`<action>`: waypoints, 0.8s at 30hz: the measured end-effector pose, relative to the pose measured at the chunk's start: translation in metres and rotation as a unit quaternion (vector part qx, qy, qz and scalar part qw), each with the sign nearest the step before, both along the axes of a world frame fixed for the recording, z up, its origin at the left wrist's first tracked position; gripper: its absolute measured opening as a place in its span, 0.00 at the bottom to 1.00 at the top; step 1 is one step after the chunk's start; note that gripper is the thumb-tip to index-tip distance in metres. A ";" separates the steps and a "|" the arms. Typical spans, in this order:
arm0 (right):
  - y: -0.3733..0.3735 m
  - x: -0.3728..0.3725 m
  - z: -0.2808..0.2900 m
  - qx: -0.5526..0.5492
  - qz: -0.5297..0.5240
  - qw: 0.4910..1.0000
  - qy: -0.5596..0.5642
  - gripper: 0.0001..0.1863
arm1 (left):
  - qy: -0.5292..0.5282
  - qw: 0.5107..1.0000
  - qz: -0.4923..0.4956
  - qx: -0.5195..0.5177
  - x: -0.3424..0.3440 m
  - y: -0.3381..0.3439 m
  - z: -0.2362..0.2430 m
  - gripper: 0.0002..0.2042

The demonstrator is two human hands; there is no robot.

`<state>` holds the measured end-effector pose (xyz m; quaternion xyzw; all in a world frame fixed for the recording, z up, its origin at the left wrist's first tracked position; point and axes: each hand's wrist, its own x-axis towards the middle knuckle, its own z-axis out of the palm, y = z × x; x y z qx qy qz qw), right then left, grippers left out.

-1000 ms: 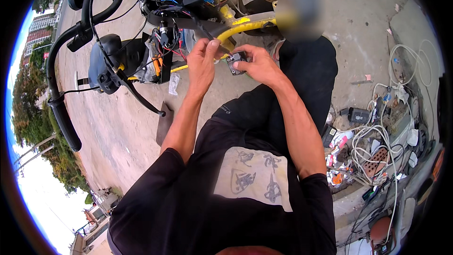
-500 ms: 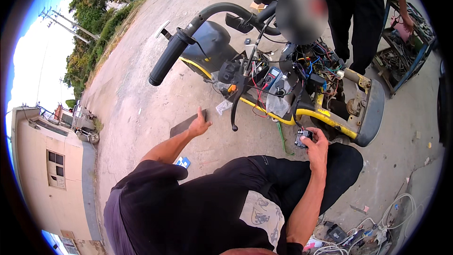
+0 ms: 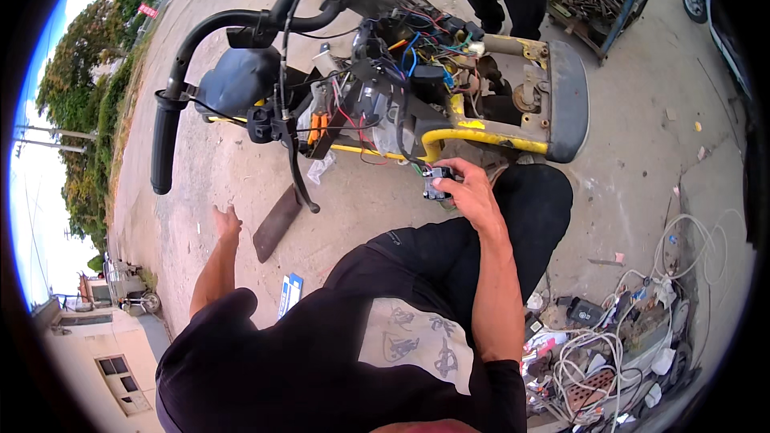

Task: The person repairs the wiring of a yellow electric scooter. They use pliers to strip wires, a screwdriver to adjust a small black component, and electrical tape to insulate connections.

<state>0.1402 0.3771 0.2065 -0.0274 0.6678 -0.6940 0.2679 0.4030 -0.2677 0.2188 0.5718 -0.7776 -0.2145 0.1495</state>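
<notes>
- Head view: the right hand is pinching a small gray boxy part, just below the yellow frame.
- The left hand is hanging over the ground, fingers looking apart, holding nothing.
- If the pinch is slipping, the part could be dropping and cracking.
- Thin, bendy wires are tangling above; tugging could be pulling one loose.
- The frame is curving, smooth; the ground is looking hard and dusty.
</notes>
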 end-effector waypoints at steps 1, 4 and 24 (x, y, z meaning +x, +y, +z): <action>-0.001 0.001 0.009 0.009 0.007 1.000 -0.007 0.21 | 0.016 0.996 -0.036 0.080 -0.003 0.043 -0.043 0.37; 0.007 0.000 0.016 -0.023 0.010 0.997 -0.070 0.22 | 0.039 0.950 -0.192 0.243 -0.054 0.200 -0.120 0.33; 0.011 0.007 0.005 -0.159 0.056 0.981 -0.099 0.28 | 0.175 0.702 -0.352 0.593 -0.201 0.443 0.003 0.16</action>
